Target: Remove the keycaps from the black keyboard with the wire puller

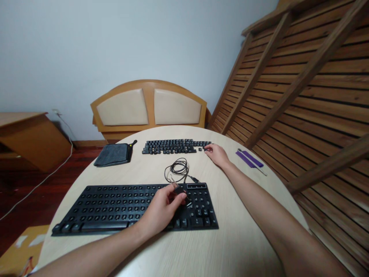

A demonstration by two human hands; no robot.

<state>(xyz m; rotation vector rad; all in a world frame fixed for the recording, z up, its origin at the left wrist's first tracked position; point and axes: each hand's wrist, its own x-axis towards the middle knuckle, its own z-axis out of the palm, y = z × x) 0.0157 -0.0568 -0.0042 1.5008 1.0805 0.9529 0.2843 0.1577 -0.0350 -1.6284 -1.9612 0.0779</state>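
A black keyboard [112,206] lies near the front of the table, most of its keys stripped to bare switches and some keycaps still on at the lower right and along the bottom. Over its right part, my left hand [163,206] is closed around a keycap puller [181,190] with a black handle and thin wire ends. Rows of loose black keycaps [170,146] are laid out farther back. At their right end my right hand [216,153] pinches a small dark piece, apparently a keycap, close to the tabletop. A single keycap [200,149] sits just left of those fingers.
A coiled black cable [177,169] lies behind the keyboard. On the left is a grey cloth or pouch [112,154]. Purple strips [249,159] and a thin metal tool [261,170] lie to the right on the round table [230,231]. Wooden slats [317,88] lean at right.
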